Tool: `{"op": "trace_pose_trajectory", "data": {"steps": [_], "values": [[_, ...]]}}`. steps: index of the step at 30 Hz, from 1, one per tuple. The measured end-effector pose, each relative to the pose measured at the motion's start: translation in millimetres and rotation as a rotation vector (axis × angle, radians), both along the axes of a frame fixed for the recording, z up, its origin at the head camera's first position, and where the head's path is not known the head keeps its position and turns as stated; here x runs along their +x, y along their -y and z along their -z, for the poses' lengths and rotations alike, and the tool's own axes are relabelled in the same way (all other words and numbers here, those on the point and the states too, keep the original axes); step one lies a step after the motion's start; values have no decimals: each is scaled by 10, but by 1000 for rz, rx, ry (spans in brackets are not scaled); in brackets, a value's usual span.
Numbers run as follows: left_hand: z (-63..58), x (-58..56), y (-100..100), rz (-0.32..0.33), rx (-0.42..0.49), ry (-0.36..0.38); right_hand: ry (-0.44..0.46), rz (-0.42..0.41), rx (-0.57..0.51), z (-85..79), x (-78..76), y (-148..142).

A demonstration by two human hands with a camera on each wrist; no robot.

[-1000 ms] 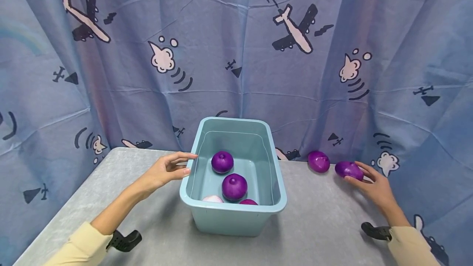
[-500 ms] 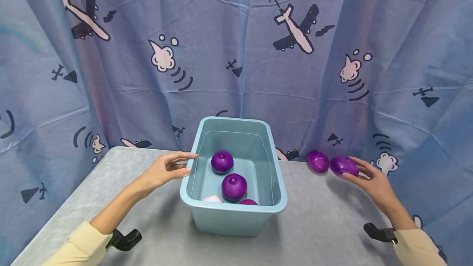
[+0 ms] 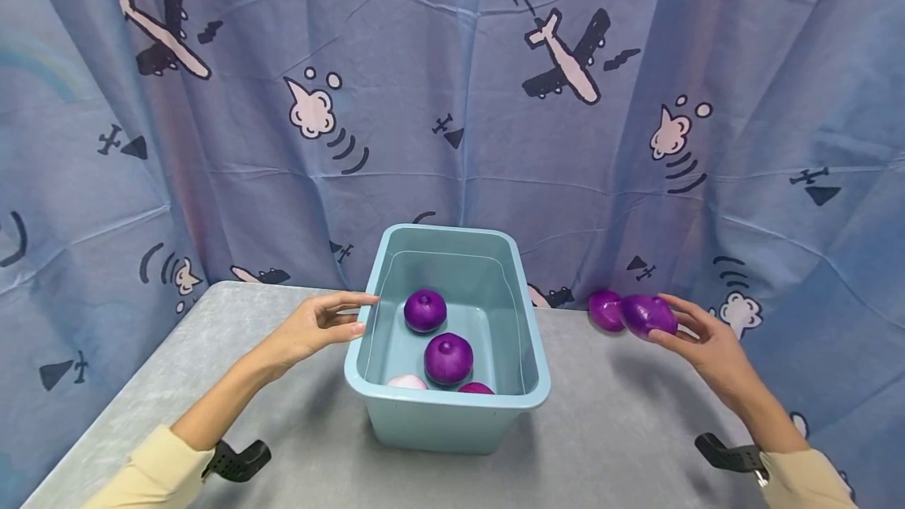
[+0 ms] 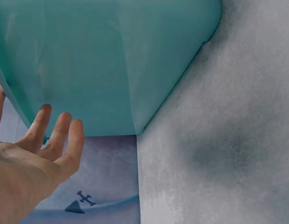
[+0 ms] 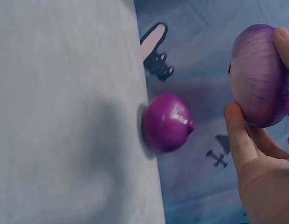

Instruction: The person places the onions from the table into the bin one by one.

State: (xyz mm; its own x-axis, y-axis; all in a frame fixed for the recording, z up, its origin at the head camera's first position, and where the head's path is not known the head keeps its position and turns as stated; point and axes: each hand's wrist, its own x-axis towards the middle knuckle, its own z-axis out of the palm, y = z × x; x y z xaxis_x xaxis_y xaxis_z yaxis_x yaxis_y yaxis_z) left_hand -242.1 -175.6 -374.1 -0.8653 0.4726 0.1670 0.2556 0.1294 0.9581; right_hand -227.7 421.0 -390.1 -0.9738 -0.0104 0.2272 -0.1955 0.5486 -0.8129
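Observation:
My right hand point(image 3: 710, 344) pinches a purple onion point(image 3: 645, 316) between thumb and fingers, raised over the table's back right. In the right wrist view the held onion point(image 5: 258, 77) shows pale streaks on its side. Another purple onion point(image 3: 606, 311) lies near the back table edge, partly overlapped by the held one in the head view. My left hand point(image 3: 314, 327) is at the left rim of a light blue plastic tub point(image 3: 445, 419), fingers loosely extended. Inside the tub sit two purple onions point(image 3: 448, 357), a white round thing point(image 3: 407, 382) and a magenta one point(image 3: 475, 388), both half hidden by the front wall.
The tub stands mid-table on a grey tabletop point(image 3: 297, 430). Right behind the table hangs a blue curtain point(image 3: 396, 116) printed with planes and clouds. Black wrist mounts point(image 3: 240, 462) stick out from both sleeves.
My right hand has lifted the purple onion off the table and moved it left, to overlap the other loose onion in the head view. My left hand has stayed at the tub's rim.

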Motion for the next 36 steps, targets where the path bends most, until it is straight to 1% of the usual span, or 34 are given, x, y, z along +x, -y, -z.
{"op": "trace_pose_trajectory", "data": {"steps": [7,14,20,25,30,36], "values": [[5,4,-4,0,5,-3,-2,-85,-103,-127,62,166],[14,4,-3,9,24,3,-18,-127,-132,-151,110,316],[6,1,1,9,17,8,-10,-182,-210,-207,142,442],[8,10,11,2,10,13,-18,-225,-202,-315,135,599],[1,12,11,1,13,12,-17,-243,-143,-439,114,799],[-11,15,3,-2,4,12,-52,-274,-148,-535,83,1020]]}}
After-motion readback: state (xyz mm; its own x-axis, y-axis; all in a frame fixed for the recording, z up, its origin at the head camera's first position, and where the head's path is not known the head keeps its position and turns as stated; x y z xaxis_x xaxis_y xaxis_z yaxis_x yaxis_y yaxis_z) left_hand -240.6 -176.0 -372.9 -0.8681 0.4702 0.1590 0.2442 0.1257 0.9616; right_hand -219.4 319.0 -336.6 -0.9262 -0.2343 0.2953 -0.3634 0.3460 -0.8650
